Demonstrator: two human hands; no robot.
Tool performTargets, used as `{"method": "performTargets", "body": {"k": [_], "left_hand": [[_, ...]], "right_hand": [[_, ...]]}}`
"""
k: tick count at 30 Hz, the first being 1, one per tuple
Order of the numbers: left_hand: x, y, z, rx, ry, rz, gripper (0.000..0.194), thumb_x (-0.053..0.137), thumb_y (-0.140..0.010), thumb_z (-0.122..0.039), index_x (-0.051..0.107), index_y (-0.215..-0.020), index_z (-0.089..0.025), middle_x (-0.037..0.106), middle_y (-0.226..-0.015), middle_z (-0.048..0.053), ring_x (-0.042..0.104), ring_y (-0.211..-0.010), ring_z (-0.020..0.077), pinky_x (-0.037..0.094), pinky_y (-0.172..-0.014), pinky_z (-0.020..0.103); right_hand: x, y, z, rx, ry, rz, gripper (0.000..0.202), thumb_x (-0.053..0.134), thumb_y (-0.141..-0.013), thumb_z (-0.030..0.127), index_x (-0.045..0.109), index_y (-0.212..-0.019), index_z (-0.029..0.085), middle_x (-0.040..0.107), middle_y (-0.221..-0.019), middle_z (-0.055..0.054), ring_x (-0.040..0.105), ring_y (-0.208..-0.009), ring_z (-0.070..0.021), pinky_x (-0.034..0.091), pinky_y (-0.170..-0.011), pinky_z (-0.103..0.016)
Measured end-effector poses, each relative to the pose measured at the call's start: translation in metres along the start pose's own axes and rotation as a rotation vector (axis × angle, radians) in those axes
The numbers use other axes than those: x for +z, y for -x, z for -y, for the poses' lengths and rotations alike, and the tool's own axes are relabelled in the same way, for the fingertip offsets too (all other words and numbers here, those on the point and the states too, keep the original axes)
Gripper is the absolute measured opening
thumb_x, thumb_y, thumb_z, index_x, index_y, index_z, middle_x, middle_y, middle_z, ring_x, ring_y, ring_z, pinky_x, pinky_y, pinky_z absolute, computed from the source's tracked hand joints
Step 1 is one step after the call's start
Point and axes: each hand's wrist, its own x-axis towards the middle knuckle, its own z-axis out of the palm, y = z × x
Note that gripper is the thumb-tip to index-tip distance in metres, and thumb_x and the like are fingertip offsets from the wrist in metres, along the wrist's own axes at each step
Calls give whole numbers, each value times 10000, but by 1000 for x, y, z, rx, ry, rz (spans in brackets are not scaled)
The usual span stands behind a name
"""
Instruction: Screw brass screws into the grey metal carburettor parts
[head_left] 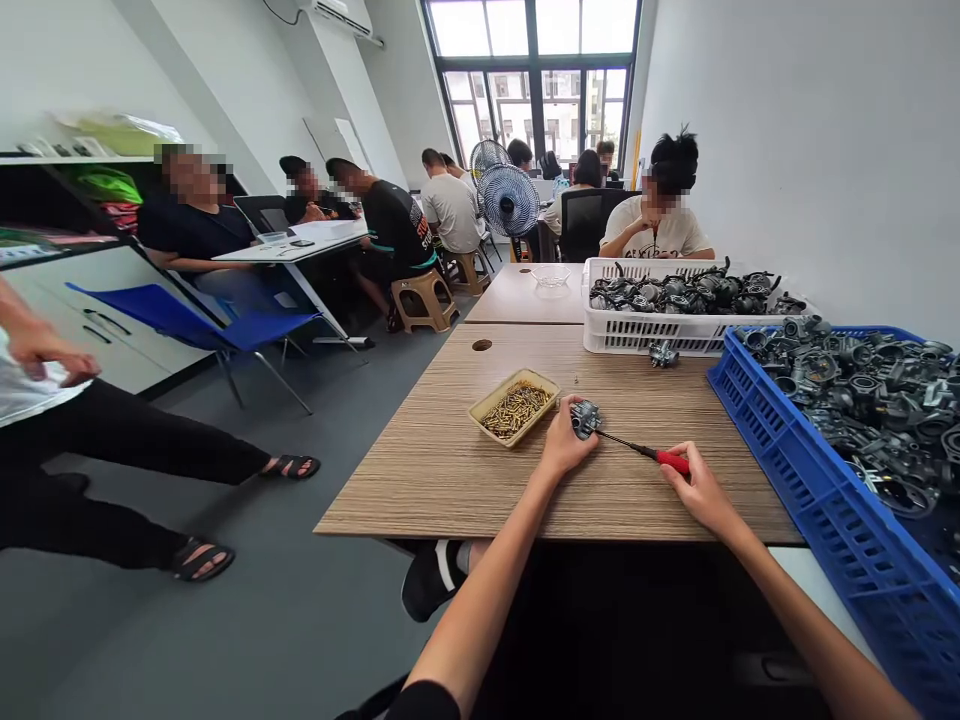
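Metal part (586,415) sits in my left hand (570,438), just above the table (420,490) or resting on it; cannot tell which. Screwdriver (671,461) in my right hand (697,488), its tip meeting the side of the part nearest that hand. My judgement: mid-step on this one piece, driver engaged or nearly so. Whether a fastener sits under the tip, or how deep, is too small to make out.

What is left: a good deal, I'd say. Blue crate (825,490) beyond my right hand, heaped with similar metal bodies. White basket (652,330) ahead of both hands, also well filled, its pieces showing black tubing. Which heap is worked and which waits, I cannot tell. One loose metal body (664,354) lies just outside that basket, ahead of my right hand. Shallow tray (486,431) close by my left hand, on its outer side, holding plenty of small brass pieces (517,408).

Pose: left arm reaches forward, fingers wrapped around the part, steadying it. Right forearm angles inward from the side; thumb and fingers grip the red handle near its butt end. Shaft runs slantwise between my hands, tip toward the left.
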Motion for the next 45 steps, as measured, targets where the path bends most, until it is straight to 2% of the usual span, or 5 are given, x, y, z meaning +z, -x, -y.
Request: {"method": "performTargets", "body": {"k": [11,23,30,37,45], "left_hand": [[2,0,0,11,30,-30,610,674,-699,-177,438,-1255,-262,674,-1034,9,669,-906,192,511,-869,323],[-1,2,-6,18,32,-11,593,686,-708,-193,445,-1246,-258,689,-1025,8,665,-907,191,512,-863,320],[0,1,-4,3,16,-28,606,700,-712,-209,441,-1257,-263,688,-1039,13,666,-910,190,515,-874,326],[0,2,-4,17,21,-19,606,699,-711,-207,440,-1256,-267,691,-1044,10,670,-939,197,516,-901,340],[0,3,-5,9,11,-37,612,708,-714,-216,432,-1258,-266,682,-1047,14,666,-938,201,512,-897,340]], "right_hand": [[6,4,5,-47,2,-27,293,529,-927,496,469,-1068,247,643,-820,-10,524,-570,-177,426,-597,-322],[4,6,10,-53,69,-61,363,445,-979,596,481,-842,261,506,-606,39,505,-550,-178,411,-603,-301],[5,7,5,-62,21,-1,293,542,-928,488,461,-1081,252,683,-827,-23,645,-659,-219,508,-679,-340],[5,6,6,-52,105,-19,363,420,-995,574,519,-843,259,560,-614,20,558,-551,-191,431,-599,-309],[6,7,4,-65,57,-10,279,530,-931,464,458,-1093,249,685,-839,-23,636,-657,-215,485,-675,-335]]}}
